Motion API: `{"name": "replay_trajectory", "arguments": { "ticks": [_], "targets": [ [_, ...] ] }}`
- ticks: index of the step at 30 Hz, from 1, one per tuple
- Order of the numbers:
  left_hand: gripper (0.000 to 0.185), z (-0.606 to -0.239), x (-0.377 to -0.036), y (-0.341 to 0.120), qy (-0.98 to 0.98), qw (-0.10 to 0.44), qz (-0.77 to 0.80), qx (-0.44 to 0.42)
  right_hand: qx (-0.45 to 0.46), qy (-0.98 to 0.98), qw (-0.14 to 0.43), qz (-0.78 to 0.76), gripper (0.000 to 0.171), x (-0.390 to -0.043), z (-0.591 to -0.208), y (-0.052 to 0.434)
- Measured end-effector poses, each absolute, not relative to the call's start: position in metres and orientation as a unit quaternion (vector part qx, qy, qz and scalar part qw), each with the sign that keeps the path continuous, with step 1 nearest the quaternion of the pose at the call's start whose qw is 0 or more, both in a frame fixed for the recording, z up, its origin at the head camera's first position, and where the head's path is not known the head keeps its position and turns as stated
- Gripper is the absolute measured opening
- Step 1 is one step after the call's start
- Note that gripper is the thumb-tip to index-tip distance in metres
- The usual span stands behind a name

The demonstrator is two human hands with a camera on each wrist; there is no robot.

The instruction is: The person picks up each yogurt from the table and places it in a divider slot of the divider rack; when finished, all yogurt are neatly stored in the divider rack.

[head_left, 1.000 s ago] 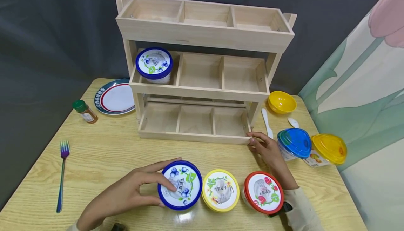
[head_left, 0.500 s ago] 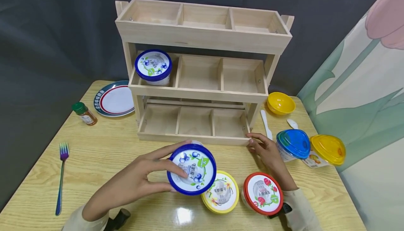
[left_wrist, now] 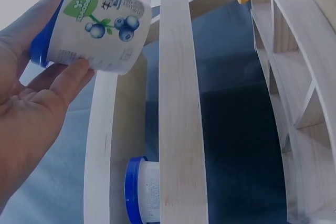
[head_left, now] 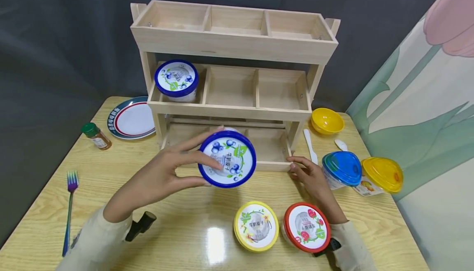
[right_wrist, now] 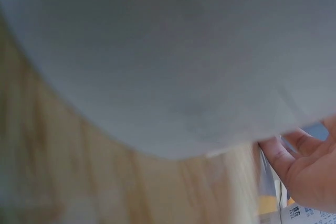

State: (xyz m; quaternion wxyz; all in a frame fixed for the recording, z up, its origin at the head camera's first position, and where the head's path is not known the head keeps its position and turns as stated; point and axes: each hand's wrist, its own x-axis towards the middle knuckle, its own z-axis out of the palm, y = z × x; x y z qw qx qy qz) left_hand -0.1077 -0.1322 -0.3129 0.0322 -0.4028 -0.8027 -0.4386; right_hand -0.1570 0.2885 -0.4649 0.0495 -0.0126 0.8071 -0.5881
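Observation:
My left hand (head_left: 168,168) grips a blueberry-printed tub (head_left: 237,160) with a blue lid, thumb and fingers around its rim. The tub is raised in front of the bottom tier of a wooden rack (head_left: 229,108), its lid tilted toward the head camera. In the left wrist view the white side of the tub (left_wrist: 100,30) shows beside the rack's boards. My right hand (head_left: 309,176) holds the front right corner of the bottom tier with its fingertips. A second blue-lidded tub (head_left: 177,79) sits in the middle tier's left compartment.
A yellow-lidded tub (head_left: 256,226) and a red-lidded tub (head_left: 307,227) stand at the front. Blue (head_left: 341,168) and yellow (head_left: 381,175) lidded containers, a yellow bowl (head_left: 327,121) and a white knife (head_left: 310,145) lie right. Left are a plate (head_left: 133,118), a spice jar (head_left: 97,136) and a fork (head_left: 70,205).
My left hand has lifted the blueberry tub off the table beside the yellow-lidded tub and carried it up toward the rack's bottom tier. My right hand has stayed at the rack's corner.

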Motion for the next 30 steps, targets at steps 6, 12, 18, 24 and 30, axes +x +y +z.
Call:
{"name": "replay_trajectory", "arguments": {
  "ticks": [6,12,18,24,30],
  "targets": [
    [0.043,-0.304,-0.128,-0.129,-0.791,0.066,-0.441,-0.419,-0.014,0.808,0.045,-0.588,0.034,-0.156,-0.462,0.288],
    [0.045,-0.296,-0.146,-0.124,-0.791,0.107,-0.43,-0.421,-0.002,0.807,0.048,-0.588,0.034,-0.155,-0.463,0.288],
    [0.044,-0.291,-0.159,-0.117,-0.786,0.141,-0.436,-0.414,0.001,0.806,0.046,-0.59,0.033,-0.155,-0.464,0.288],
    [0.04,-0.293,-0.185,-0.109,-0.776,0.145,-0.481,-0.382,-0.006,0.808,0.037,-0.588,0.032,-0.155,-0.465,0.29],
    [0.039,-0.296,-0.203,-0.101,-0.758,0.115,-0.544,-0.34,-0.012,0.801,0.037,-0.597,0.032,-0.157,-0.467,0.289]
  ]
}}
